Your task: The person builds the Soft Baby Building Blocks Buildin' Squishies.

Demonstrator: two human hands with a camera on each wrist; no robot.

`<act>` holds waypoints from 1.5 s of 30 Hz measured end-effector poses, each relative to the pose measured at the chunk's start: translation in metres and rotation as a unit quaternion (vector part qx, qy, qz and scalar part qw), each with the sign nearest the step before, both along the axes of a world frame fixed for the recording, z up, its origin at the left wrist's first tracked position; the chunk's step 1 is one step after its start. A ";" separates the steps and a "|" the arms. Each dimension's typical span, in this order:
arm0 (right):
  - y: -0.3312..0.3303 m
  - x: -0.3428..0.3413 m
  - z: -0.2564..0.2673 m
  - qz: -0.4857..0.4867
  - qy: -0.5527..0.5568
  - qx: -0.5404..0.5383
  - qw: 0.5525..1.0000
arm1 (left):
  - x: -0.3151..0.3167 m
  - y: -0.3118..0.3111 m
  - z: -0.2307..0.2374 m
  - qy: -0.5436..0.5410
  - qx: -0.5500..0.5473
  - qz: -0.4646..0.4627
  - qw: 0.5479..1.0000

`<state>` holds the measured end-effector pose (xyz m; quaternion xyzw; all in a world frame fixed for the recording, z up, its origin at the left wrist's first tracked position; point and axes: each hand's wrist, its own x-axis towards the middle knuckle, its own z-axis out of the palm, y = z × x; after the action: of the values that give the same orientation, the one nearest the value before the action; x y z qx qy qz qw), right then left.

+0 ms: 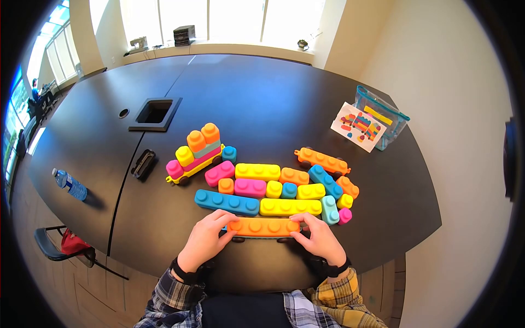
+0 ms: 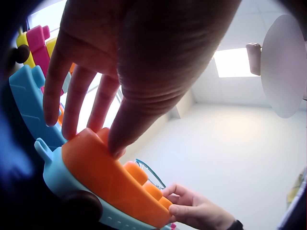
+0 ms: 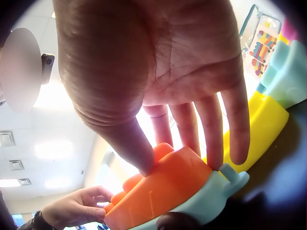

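A long orange building block sits on a light blue wheeled base near the table's front edge. My left hand pinches the block's left end between thumb and fingers. At the opposite end, my right hand grips it the same way. The wrist views show the block right on top of the base, with a dark wheel below and a hook at the end. Just beyond lie a long blue block and a long yellow block.
Several loose blocks lie behind, with an orange wheeled base on the right. A built-up train car stands at left. Farther out are a picture card, clear bag, black case, water bottle and table cutout.
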<state>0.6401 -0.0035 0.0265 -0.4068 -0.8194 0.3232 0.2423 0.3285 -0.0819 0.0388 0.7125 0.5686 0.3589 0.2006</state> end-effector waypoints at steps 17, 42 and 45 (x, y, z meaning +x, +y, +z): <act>0.106 -0.033 0.002 -0.004 -0.281 0.260 0.924 | 0.000 -0.001 -0.007 0.046 0.006 -0.003 0.999; 0.011 -0.060 0.061 0.128 0.027 0.096 0.987 | 0.004 0.016 0.023 -0.080 0.058 -0.078 0.992; 0.011 -0.039 0.047 0.130 -0.027 0.087 0.987 | -0.008 0.007 0.019 -0.124 -0.023 -0.044 0.991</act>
<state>0.6009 0.0075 0.0736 -0.2825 -0.8968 0.2680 0.2101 0.3209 -0.0750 0.0582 0.6822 0.5152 0.4220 0.3018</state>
